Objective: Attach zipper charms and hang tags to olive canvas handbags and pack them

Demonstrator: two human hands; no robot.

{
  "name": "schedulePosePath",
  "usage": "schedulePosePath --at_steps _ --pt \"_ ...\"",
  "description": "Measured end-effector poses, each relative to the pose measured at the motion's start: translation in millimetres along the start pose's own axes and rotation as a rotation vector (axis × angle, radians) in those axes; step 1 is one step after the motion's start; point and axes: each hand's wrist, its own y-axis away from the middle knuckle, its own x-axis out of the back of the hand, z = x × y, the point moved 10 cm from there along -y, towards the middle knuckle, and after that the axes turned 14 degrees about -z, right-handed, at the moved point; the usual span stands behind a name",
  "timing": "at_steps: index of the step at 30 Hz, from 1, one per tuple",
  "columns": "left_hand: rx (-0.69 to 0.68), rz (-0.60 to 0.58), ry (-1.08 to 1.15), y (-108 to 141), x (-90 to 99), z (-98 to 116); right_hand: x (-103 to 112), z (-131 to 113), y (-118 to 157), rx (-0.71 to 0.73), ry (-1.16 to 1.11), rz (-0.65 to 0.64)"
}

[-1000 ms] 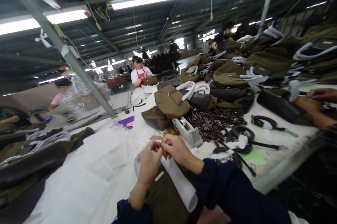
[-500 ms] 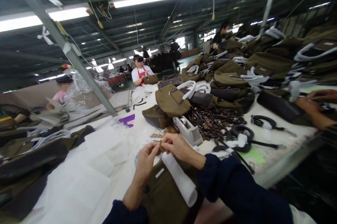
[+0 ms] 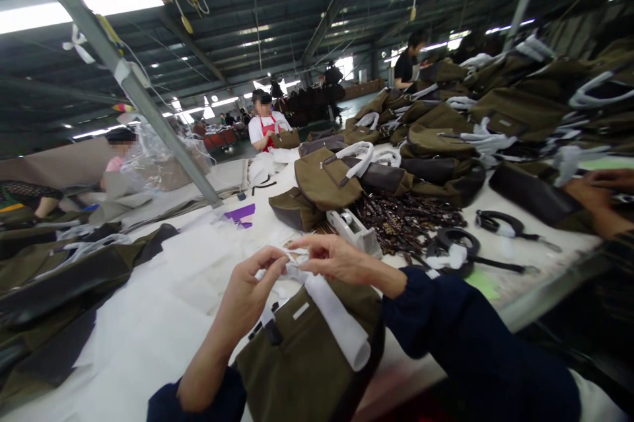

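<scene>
An olive bag [image 3: 302, 369] lies at the table's near edge, with a small white label and a roll of white wrapping [image 3: 337, 323] across its top. Above the bag's upper end, my left hand [image 3: 252, 283] pinches a thin white strip [image 3: 292, 253] between thumb and fingers. Facing it from the right, my right hand [image 3: 337, 257] has thumb and forefinger apart around the strip's other side; whether it grips the strip is unclear. Just beyond my right hand stands a grey tape dispenser [image 3: 354, 230].
White sheets [image 3: 143, 316] spread over the left side. Olive bags [image 3: 329, 177] and a heap of dark brown pieces [image 3: 411, 220] lie beyond my hands. Black straps [image 3: 458, 247] are on the right, near another person's hands [image 3: 594, 197]. A slanted metal post [image 3: 158, 121] rises at left.
The small brown piece between my fingers is no longer visible, and a white strip shows there. My left hand has moved left, my right hand's fingers have spread, and more of the bag shows.
</scene>
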Motion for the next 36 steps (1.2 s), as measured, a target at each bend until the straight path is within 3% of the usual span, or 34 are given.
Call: schedulePosePath --at_steps 4,7,12,17,19,21,24,28,33,36 --pt "-0.029 0.035 0.003 4 9.4 14 -26 -6 -4 -0.043 -0.115 -0.134" --pt "0.001 0.091 0.066 12 16.6 1 -28 -3 -1 -0.045 -0.177 -0.119" --pt "0.028 0.003 0.085 21 0.9 -7 -33 -4 -7 -0.004 -0.168 -0.108" --pt "0.038 0.094 0.109 28 12.3 -9 -46 5 -11 -0.074 -0.291 -0.109" --pt "0.07 0.142 0.14 32 18.5 -25 -46 6 -11 -0.065 -0.3 -0.098" --pt "0.143 0.182 0.16 42 18.1 -54 -39 8 -10 -0.053 -0.278 -0.04" --pt "0.362 0.143 -0.017 63 -1.4 -111 -29 10 -9 -0.079 -0.218 0.031" --pt "0.683 0.029 -0.344 93 -30.7 -175 -36 0 -17 -0.019 -0.067 -0.006" --pt "0.722 0.093 -0.269 88 -34.5 -197 -54 -16 -29 0.085 0.186 -0.015" --pt "0.675 0.136 -0.169 76 -34.5 -205 -61 -13 -33 0.072 0.067 -0.068"
